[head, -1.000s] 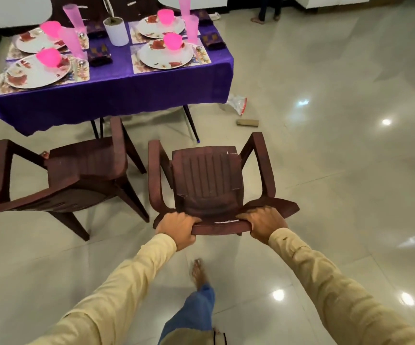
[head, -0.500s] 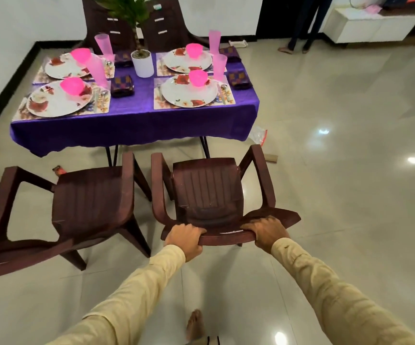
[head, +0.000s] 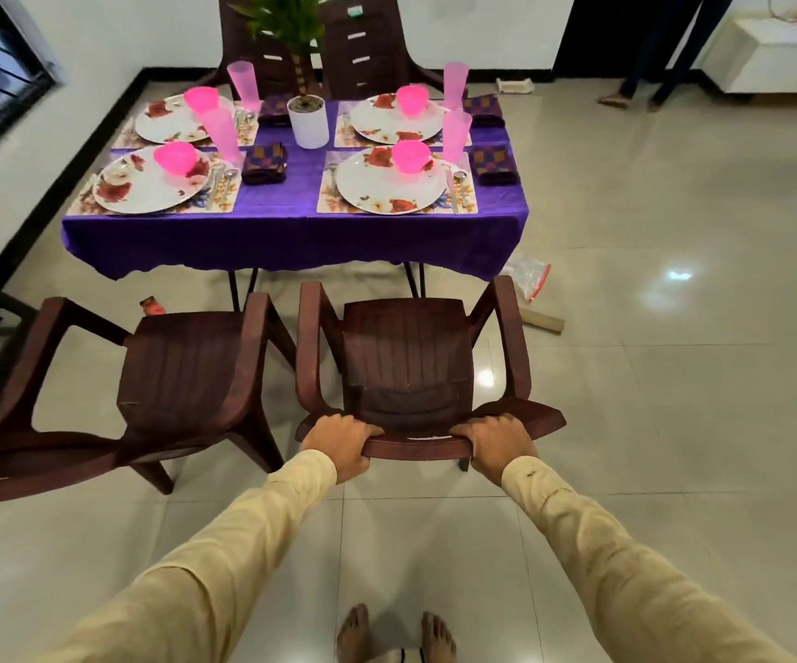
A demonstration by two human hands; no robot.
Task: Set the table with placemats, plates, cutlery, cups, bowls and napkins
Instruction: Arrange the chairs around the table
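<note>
Table [head: 291, 236] lies straight ahead of the chair [head: 406, 356] whose back rail we clasp evenly with left hand [head: 339, 442] and right hand [head: 497, 442], seat facing the near right plate [head: 389, 186].

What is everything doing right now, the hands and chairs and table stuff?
Held chair, upright, short of table.
Left hand, grips its backrest.
Right hand, grips its backrest.
Second chair, upright, untouched.
Cups, standing upright.
Bowls, upright on plates.
Napkins, folded.

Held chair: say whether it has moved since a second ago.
Yes. The chair, gripped by the left hand and right hand, has gone forward toward the table, its front now at the table's near edge.
</note>
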